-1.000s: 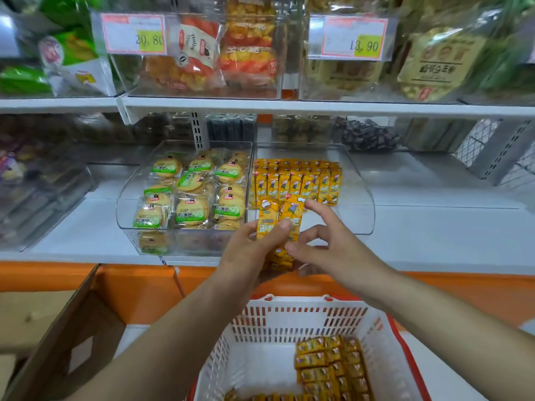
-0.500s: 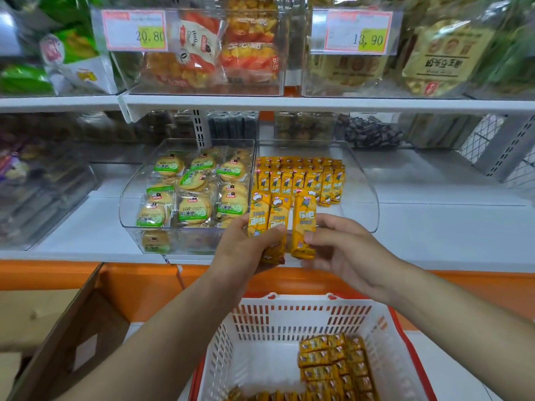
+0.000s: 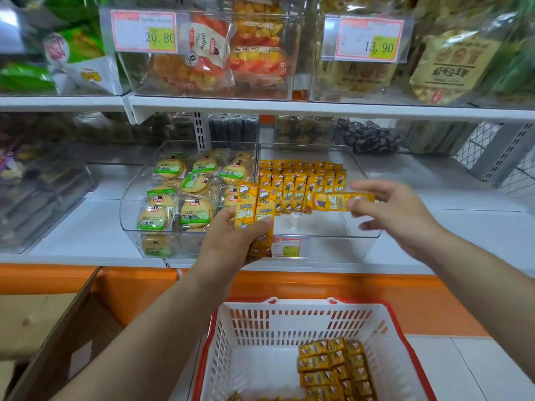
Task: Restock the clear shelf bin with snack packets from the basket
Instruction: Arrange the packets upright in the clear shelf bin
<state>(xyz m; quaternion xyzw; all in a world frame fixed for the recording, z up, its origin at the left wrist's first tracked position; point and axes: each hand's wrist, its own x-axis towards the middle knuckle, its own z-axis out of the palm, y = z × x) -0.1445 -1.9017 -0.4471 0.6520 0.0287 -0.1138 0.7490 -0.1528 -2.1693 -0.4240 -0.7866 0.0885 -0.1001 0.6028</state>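
In the head view, the left hand [image 3: 228, 244] grips a small stack of yellow snack packets [image 3: 254, 211]. It holds them upright, thumb curled across their fronts, at the front left corner of the clear shelf bin [image 3: 363, 230]. The right hand [image 3: 399, 215] pinches a single packet [image 3: 333, 201] by its right end between thumb and fingertips. That packet lies crosswise over the open front part of the bin, just ahead of the rows of packets [image 3: 301, 180] standing at the back. The front stretch of the bin floor is bare.

Below, the white basket [image 3: 289, 321] with its red rim holds more packets [image 3: 333, 369] of the same kind on its right side. A neighbouring bin [image 3: 130, 204] to the left holds round green-labelled biscuits, and a price tag [image 3: 289, 246] sits on the clear bin's front wall.

The step in hand looks like seating this single packet as the start of a new row. To do it well, the packet should turn upright, printed face forward like the others, and go in tight against the last standing row. It should start at a side wall so it has something to lean on. The pinch should open only once the packet is propped, since light foil probably slides on smooth plastic. The left hand does best low and close, ready to feed the next packet, and clear of the standing rows, which a knock could topple.
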